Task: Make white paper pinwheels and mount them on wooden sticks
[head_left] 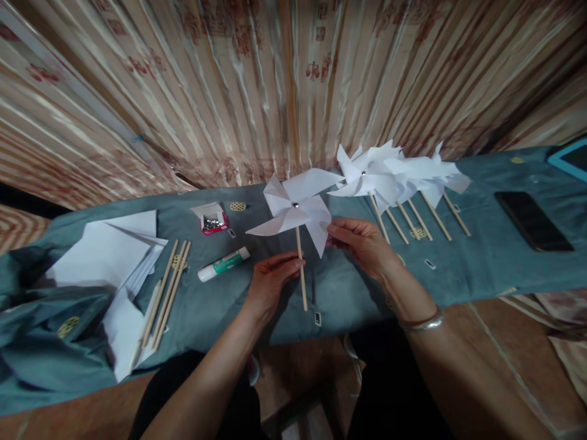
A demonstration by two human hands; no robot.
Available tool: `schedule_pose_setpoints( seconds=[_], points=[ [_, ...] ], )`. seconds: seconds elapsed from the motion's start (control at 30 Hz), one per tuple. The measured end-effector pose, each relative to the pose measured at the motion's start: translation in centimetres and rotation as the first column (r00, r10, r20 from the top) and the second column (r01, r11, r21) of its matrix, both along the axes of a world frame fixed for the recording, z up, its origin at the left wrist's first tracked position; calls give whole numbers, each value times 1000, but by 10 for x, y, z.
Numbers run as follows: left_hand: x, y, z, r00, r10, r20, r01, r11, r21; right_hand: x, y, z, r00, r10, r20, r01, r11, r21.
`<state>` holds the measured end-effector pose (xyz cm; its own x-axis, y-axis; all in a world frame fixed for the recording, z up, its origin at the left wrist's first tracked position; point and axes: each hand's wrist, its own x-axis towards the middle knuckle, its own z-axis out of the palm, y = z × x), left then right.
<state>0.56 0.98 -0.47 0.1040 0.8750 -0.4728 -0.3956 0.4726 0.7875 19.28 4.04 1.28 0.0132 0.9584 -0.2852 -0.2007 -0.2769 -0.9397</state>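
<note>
A white paper pinwheel [312, 211] with a silver pin at its centre is held up over the cloth, its wooden stick pointing down toward me. My left hand [273, 281] pinches that stick below the blades. At the right blade, my right hand [360, 241] has its thumb and fingers closed on the paper edge. Several finished pinwheels [394, 174] lie overlapped in a row just beyond my right hand, sticks toward me. A green and white glue stick [224, 264] lies left of my left hand.
A small open box of metal pins [214, 222] sits behind the glue stick. Wooden sticks [170, 296] and white paper sheets [103, 253] lie at the left beside bunched blue-green cloth [55, 333]. A black phone [533, 221] rests at the right. A patterned curtain [275, 85] hangs behind.
</note>
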Motion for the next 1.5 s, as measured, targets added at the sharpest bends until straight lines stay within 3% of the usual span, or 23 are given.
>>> schedule_pose_setpoints(
  seconds=[1.07,1.5],
  points=[
    [0,-1,0,1000,-2,30,2,1000,-4,-14,-8,1,995,91,-51,-93,995,-34],
    [-1,-1,1,1000,-17,21,17,1000,-14,-12,-5,-5,991,83,105,-96,988,118]
  ],
)
